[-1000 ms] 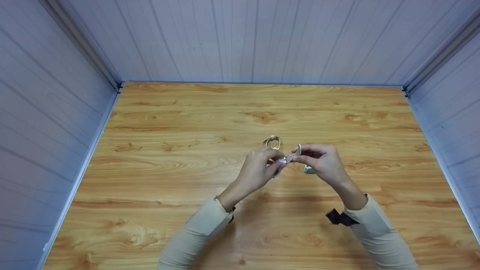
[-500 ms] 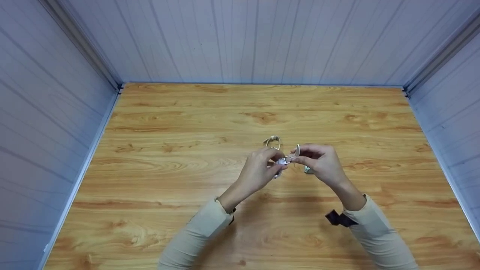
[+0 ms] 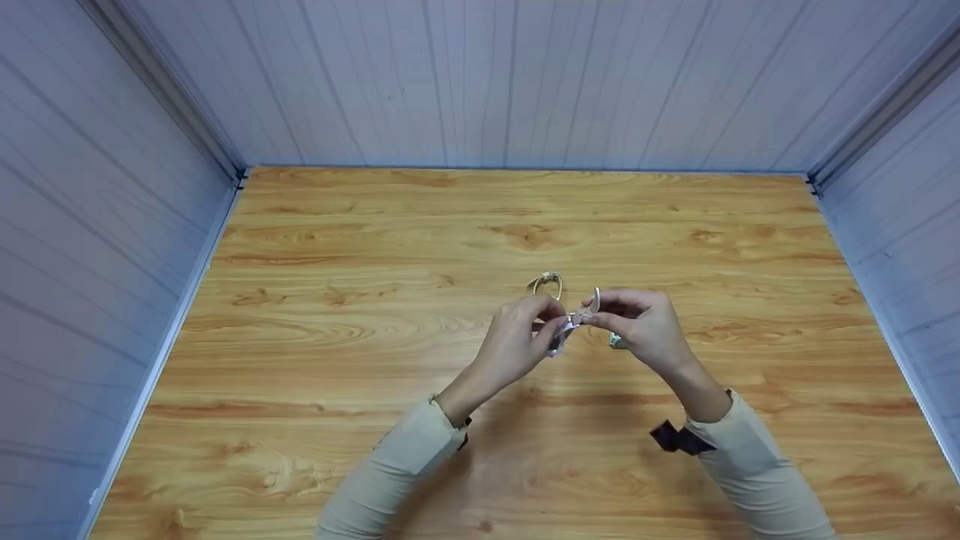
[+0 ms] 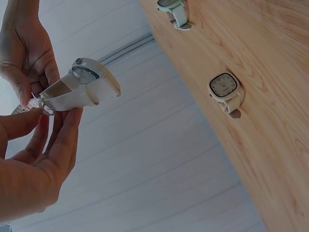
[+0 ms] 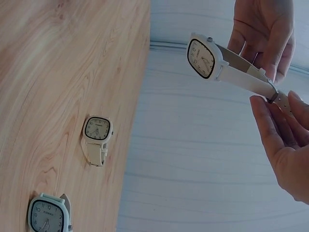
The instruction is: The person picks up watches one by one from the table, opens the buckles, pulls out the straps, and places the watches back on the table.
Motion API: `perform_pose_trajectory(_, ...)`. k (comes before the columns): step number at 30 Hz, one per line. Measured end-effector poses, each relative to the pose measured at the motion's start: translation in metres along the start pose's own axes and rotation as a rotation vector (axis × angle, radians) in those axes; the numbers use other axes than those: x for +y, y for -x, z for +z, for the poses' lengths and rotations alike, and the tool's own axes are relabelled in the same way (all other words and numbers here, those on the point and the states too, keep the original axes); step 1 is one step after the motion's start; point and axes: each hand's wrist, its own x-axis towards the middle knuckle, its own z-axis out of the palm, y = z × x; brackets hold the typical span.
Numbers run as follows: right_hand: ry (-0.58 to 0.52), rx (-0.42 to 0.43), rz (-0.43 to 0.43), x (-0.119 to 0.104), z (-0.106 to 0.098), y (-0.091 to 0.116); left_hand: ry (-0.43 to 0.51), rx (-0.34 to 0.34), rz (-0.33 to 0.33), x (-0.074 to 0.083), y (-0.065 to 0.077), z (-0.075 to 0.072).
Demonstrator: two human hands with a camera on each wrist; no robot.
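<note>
Both hands are up over the table on one white wristwatch (image 5: pixel 201 59), its square dial facing the camera in the right wrist view. Its strap is looped round and runs through the metal buckle (image 5: pixel 272 91). My left hand (image 3: pixel 517 334) pinches the strap beside the buckle, thumb against fingertips. Thumb and fingers of my right hand (image 3: pixel 649 326) pinch the perforated strap end (image 5: pixel 284 102), which sticks out past the buckle. In the head view the fingers hide much of the watch.
A cream wristwatch (image 4: pixel 223 85) lies on the wooden table (image 3: pixel 360 247) just beyond the hands. A mint-green wristwatch (image 5: pixel 47 217) lies close by the right hand, partly hidden in the head view (image 3: pixel 616 340). Pale panel walls (image 3: pixel 465 82) enclose the table's back and sides.
My left thumb has drawn back slightly to the left, baring more of the white strap near the buckle. The right hand keeps its pinch almost unmoved; the two watches on the table stay put.
</note>
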Motion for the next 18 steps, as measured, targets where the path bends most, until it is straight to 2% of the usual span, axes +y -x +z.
perform_pose_trajectory(9,0.027,0.007,0.029,-0.0035,-0.0004,-0.0013,-0.051,-0.033,-0.026,-0.0024,0.0006,-0.0017)
perform_pose_trajectory(14,0.025,-0.061,0.008,-0.0036,-0.0006,-0.0028,-0.055,-0.034,-0.014,-0.0022,0.0000,-0.0027)
perform_pose_trajectory(18,0.005,-0.154,-0.023,-0.0011,-0.0003,-0.0050,-0.059,-0.022,-0.016,-0.0011,-0.0013,-0.0044)
